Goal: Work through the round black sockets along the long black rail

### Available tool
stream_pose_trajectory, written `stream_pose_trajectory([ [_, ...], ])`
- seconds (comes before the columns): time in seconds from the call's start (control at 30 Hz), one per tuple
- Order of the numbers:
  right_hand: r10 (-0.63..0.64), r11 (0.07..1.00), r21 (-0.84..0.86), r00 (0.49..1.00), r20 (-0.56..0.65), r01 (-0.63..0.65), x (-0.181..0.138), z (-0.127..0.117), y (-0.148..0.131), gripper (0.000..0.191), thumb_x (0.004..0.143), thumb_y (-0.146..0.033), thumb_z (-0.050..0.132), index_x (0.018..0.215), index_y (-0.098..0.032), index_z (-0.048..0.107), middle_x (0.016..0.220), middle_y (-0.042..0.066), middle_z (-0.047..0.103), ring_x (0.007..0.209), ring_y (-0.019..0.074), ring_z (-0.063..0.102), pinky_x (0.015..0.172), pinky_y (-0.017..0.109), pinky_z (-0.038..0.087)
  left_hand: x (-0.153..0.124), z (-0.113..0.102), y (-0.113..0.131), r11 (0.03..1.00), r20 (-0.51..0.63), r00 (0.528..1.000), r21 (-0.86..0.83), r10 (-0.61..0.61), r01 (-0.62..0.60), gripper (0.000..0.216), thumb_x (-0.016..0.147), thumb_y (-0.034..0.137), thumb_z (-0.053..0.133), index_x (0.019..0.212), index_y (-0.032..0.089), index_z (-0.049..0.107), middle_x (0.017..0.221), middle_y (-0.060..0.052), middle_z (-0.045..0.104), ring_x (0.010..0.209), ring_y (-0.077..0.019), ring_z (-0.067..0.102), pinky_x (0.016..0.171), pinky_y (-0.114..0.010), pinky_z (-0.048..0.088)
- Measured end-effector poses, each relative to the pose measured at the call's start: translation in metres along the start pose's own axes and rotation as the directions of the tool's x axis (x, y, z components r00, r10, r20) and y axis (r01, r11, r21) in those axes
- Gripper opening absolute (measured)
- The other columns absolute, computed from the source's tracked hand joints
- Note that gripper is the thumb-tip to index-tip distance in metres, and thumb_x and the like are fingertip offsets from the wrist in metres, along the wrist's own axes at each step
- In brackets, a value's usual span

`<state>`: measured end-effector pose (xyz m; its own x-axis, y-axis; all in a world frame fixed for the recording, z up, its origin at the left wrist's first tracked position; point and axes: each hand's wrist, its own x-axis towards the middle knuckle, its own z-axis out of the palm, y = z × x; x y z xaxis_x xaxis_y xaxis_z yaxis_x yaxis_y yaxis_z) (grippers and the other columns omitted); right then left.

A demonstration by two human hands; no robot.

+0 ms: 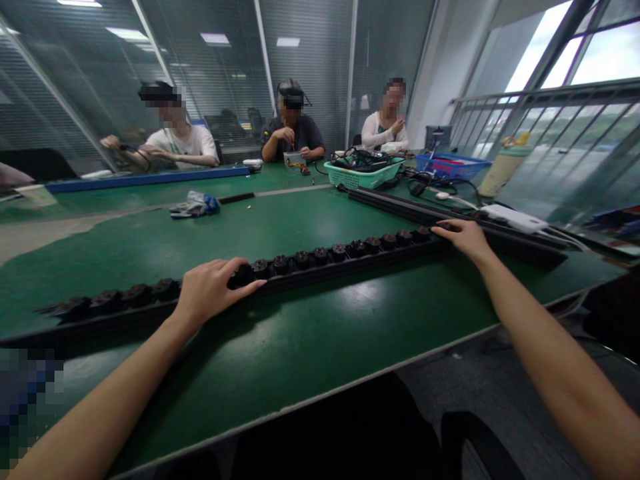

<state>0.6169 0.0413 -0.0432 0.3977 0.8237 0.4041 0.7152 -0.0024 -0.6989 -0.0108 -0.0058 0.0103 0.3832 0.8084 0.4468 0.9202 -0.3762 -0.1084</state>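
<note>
A long black power strip (310, 275) lies across the green table in front of me, running from lower left to upper right. A row of round black socket modules (321, 256) with copper-coloured contacts sits along it. My left hand (213, 283) grips the strip left of its middle, thumb on the near side and fingers over the far side, around one module. Near the right end, my right hand (463, 235) pinches the strip at the last visible modules. Its fingertips are partly hidden.
Another black rail (520, 243) lies at the right, close to my right hand. Farther back are a green basket (363, 175) of cables, a blue basket (453, 167), a bottle (504, 167), a white power strip (515, 217) and grey gloves (195, 205). Several people sit across the table (350, 327).
</note>
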Motion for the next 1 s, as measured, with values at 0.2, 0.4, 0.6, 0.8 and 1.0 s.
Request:
stream_pose_trajectory([
  [0.2,0.02,1.0,-0.022,1.0,-0.011,-0.02,0.001,-0.004,0.002,0.036,0.078,-0.051,0.08,0.098,-0.022,0.082,0.101,0.008,0.08,0.104,0.0317,0.071,0.099,0.045,0.053,0.0,0.0,0.0,1.0,-0.014,1.0,-0.008,-0.006,0.006,0.071,0.093,0.083,0.049,0.118,0.023,0.076,0.096,-0.011,0.078,0.083,-0.0268,0.069,0.066,-0.031,0.039],
  [0.4,0.065,0.996,-0.058,0.997,-0.042,-0.067,0.004,-0.007,0.008,0.041,0.078,-0.051,0.079,0.102,-0.017,0.081,0.103,0.01,0.08,0.1,0.0291,0.069,0.095,0.04,0.05,0.0,-0.001,0.002,1.0,-0.006,1.0,0.009,-0.002,0.002,0.07,0.093,0.082,0.048,0.117,0.023,0.076,0.098,-0.011,0.079,0.083,-0.0269,0.069,0.066,-0.031,0.039],
  [0.6,0.095,0.992,-0.072,0.994,-0.054,-0.099,0.002,-0.009,0.003,0.039,0.08,-0.047,0.079,0.104,-0.017,0.081,0.106,0.012,0.08,0.099,0.028,0.068,0.096,0.039,0.049,0.001,-0.002,0.002,1.0,-0.013,1.0,0.011,-0.004,0.005,0.068,0.092,0.082,0.049,0.115,0.024,0.076,0.097,-0.01,0.079,0.083,-0.0264,0.07,0.066,-0.031,0.039],
  [0.8,0.189,0.968,-0.143,0.975,-0.118,-0.205,0.003,-0.014,0.005,0.035,0.08,-0.041,0.081,0.105,-0.016,0.081,0.112,0.017,0.08,0.109,0.0333,0.069,0.103,0.042,0.048,0.0,0.001,0.0,1.0,-0.011,1.0,0.019,0.001,0.0,0.074,0.093,0.084,0.045,0.117,0.022,0.076,0.098,-0.012,0.079,0.083,-0.0279,0.07,0.066,-0.031,0.038],
  [1.0,0.145,0.976,-0.152,0.986,-0.085,-0.157,0.006,-0.015,0.015,0.022,0.08,-0.036,0.082,0.092,-0.021,0.072,0.114,0.017,0.078,0.11,0.0313,0.068,0.104,0.041,0.048,0.0,0.001,0.0,1.0,-0.009,1.0,0.001,0.001,-0.001,0.071,0.093,0.083,0.048,0.117,0.023,0.076,0.098,-0.011,0.079,0.085,-0.0276,0.07,0.067,-0.031,0.039],
])
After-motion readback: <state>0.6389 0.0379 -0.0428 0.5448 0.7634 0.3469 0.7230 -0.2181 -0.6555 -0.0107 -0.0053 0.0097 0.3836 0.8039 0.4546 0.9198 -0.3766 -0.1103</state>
